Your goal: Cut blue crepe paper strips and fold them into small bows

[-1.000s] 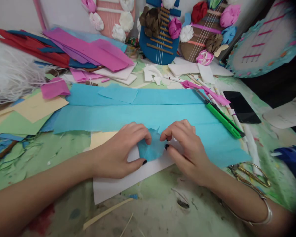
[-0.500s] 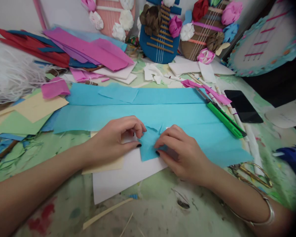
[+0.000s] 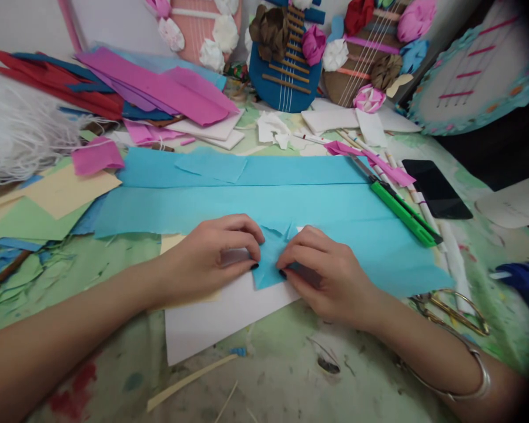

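Note:
A small piece of light-blue crepe paper (image 3: 268,259) is between my two hands, over a white sheet (image 3: 207,335). My left hand (image 3: 218,252) pinches its left edge with thumb and fingers. On the opposite side, my right hand (image 3: 330,273) has thumb and fingertips closed on its right edge. Behind the hands lie wide strips of light-blue crepe paper (image 3: 194,205), with a loose torn scrap (image 3: 216,165) on top. Part of a cream paper (image 3: 170,242) shows from under my left hand.
A green utility knife (image 3: 403,212), blade out, lies on the blue paper's right end. Gold-handled scissors (image 3: 465,314) and a phone (image 3: 436,188) are at right. Coloured paper (image 3: 158,88) and white string (image 3: 22,129) are piled left. Decorated paper instruments (image 3: 284,88) stand behind.
The thumb and fingers of my left hand have closed together on the small paper's left edge, the hand shifting slightly. My right hand keeps its pinch nearly in place.

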Motion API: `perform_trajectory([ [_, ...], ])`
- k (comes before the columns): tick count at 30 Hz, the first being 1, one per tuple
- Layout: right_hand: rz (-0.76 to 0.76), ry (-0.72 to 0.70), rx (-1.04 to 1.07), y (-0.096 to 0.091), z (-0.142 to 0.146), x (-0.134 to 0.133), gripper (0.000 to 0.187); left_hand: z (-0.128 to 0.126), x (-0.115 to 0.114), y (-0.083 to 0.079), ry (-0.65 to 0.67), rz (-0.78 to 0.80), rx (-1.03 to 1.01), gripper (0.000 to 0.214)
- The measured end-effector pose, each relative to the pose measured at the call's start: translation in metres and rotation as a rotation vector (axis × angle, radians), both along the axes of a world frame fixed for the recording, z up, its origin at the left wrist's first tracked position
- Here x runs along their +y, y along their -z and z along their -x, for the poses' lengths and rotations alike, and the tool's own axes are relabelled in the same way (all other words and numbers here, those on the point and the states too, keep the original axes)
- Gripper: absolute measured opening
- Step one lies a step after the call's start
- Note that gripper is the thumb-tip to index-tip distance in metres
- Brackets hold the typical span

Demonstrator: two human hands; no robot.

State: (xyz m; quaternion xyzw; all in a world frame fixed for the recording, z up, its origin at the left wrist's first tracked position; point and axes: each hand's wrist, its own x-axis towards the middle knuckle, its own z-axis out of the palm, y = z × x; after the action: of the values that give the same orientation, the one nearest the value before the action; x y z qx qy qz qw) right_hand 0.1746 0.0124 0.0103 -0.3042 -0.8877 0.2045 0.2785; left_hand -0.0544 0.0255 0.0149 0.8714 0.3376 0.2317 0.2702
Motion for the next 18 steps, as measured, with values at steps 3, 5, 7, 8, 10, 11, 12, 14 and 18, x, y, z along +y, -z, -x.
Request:
perform_trajectory([
  [3,-0.033,-0.032,0.005,0.0012,-0.0002,-0.0004,0.022,-0.0009,-0.0017,0.0,0.01,-0.031,0.026,0.014],
  [5,-0.064,-0.056,0.01,0.0016,-0.0003,-0.0004,0.026,-0.0012,-0.0022,-0.0005,0.011,-0.031,0.05,0.014],
  [7,-0.087,-0.072,0.003,0.0017,-0.0005,-0.0005,0.028,-0.0012,-0.0023,-0.0009,0.008,-0.027,0.064,0.013],
  [8,-0.095,-0.077,-0.005,0.0016,-0.0006,-0.0005,0.028,-0.0012,-0.0023,-0.001,0.007,-0.024,0.067,0.013],
  [10,-0.108,-0.083,-0.025,0.0012,-0.0007,-0.0007,0.027,-0.0011,-0.0024,-0.0008,0.007,-0.024,0.066,0.013],
  [11,-0.114,-0.085,-0.039,0.0008,-0.0007,-0.0008,0.027,-0.0011,-0.0025,-0.0005,0.01,-0.025,0.063,0.013],
  [12,-0.121,-0.086,-0.051,0.0005,-0.0008,-0.0009,0.027,-0.0012,-0.0027,-0.0002,0.013,-0.026,0.06,0.012],
  [14,-0.134,-0.09,-0.085,-0.0004,-0.001,-0.0012,0.027,-0.0014,-0.0032,0.0004,0.018,-0.029,0.056,0.01],
  [18,-0.151,-0.101,-0.147,-0.002,-0.0021,-0.002,0.027,-0.0022,-0.0039,-0.0002,0.025,-0.014,0.073,0.01],
])
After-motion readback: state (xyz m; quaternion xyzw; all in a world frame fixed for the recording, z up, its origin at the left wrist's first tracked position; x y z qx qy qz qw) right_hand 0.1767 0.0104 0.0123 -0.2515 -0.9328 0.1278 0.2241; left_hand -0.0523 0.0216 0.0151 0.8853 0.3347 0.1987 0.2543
